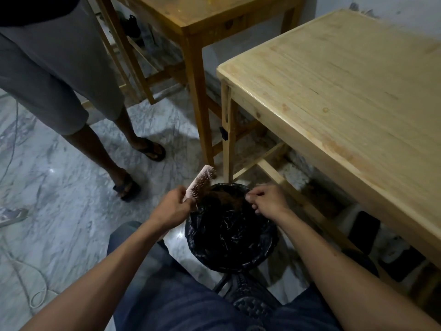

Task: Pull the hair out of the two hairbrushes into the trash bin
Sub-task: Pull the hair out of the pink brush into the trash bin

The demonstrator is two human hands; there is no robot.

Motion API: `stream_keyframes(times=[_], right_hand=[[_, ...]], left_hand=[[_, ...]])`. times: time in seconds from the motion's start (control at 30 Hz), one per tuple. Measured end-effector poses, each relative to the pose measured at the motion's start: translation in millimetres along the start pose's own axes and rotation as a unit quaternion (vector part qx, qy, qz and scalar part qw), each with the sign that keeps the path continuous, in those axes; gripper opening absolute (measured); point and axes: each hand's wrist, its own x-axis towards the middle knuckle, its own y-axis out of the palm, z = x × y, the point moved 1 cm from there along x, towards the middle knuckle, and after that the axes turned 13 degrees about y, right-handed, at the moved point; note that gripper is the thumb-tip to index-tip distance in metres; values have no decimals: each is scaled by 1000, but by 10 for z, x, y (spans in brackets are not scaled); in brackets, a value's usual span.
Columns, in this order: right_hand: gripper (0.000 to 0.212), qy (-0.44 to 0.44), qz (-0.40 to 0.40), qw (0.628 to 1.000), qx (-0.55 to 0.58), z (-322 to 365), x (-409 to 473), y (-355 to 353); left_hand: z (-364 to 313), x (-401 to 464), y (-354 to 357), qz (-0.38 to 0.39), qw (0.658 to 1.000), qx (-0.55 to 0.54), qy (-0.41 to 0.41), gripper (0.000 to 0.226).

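My left hand (174, 206) grips a pink hairbrush (200, 182) by its handle, bristles turned right, at the left rim of the trash bin (262, 254). The bin is lined with a black bag and stands on the floor between my knees. A clump of brown hair (216, 196) hangs from the brush's lower bristles over the bin's far side. My right hand (268, 199) hovers over the bin's right rim with fingertips pinched together, seemingly on thin strands of that hair. A second hairbrush is not in sight.
A light wooden table (346, 96) stands to the right, its leg (226, 137) just behind the bin. A darker wooden table (200, 22) is further back. Another person's legs in sandals (126, 187) stand on the marble floor to the left. Cables (14, 144) run along the floor at left.
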Motion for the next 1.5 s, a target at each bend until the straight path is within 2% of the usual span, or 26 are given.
stream_keyframes(times=[0.1, 0.13, 0.2, 0.27, 0.33, 0.47, 0.67, 0.8, 0.87, 0.97, 1.07, 1.13, 1.2, 1.3, 1.4, 1.47, 1.5], right_hand=[[5, 7, 20, 999, -28, -21, -8, 25], [13, -1, 37, 998, -52, 4, -43, 29], [43, -20, 75, 994, -75, 62, -110, 44], [55, -35, 106, 993, -30, 147, -194, 62], [49, -42, 133, 990, 25, 209, -223, 90], [11, -53, 146, 986, 68, 265, -225, 98], [18, -61, 37, 991, 111, 220, -247, -10], [20, -74, -7, 987, 145, 225, -303, -58], [20, -78, 13, 989, 123, 218, -301, -70], [12, -58, 80, 995, -7, 206, -324, -36], [52, -26, 85, 988, -125, 244, -370, 21], [58, -37, 66, 989, -127, 293, -418, 47], [52, -41, 73, 995, -58, 322, -424, 85], [51, -38, 138, 988, 52, 367, -414, 103], [35, -83, 175, 981, -21, 369, -439, 101], [17, -107, 157, 980, -56, 337, -453, 107], [14, -110, 139, 983, -56, 320, -450, 103]], left_hand=[[-44, 6, 36, 8, 999, -27, 23, 9], [-55, 14, 49, 11, 999, -42, 32, 9], [-84, 26, 80, 21, 998, -44, 51, 10], [-137, 27, 97, 31, 996, 11, 77, 12], [-194, 21, 113, 37, 993, 64, 92, 18], [-265, 2, 131, 65, 988, 104, 95, 23], [-122, 18, 40, 26, 988, 153, 19, 37], [-21, 45, -15, -1, 986, 163, -45, 26], [-4, 37, -24, 0, 987, 153, -44, 28], [-52, 0, 1, 13, 991, 136, -12, 33], [-123, -32, 20, 2, 994, 105, 11, 36], [-175, -54, 25, -1, 995, 98, 24, 38], [-224, -79, 30, 3, 994, 99, 37, 38], [-273, -97, 35, 7, 994, 93, 52, 37], [-296, -90, 42, 4, 995, 79, 57, 36], [-303, -78, 50, 2, 996, 72, 54, 35], [-303, -73, 51, -1, 996, 71, 52, 36]])
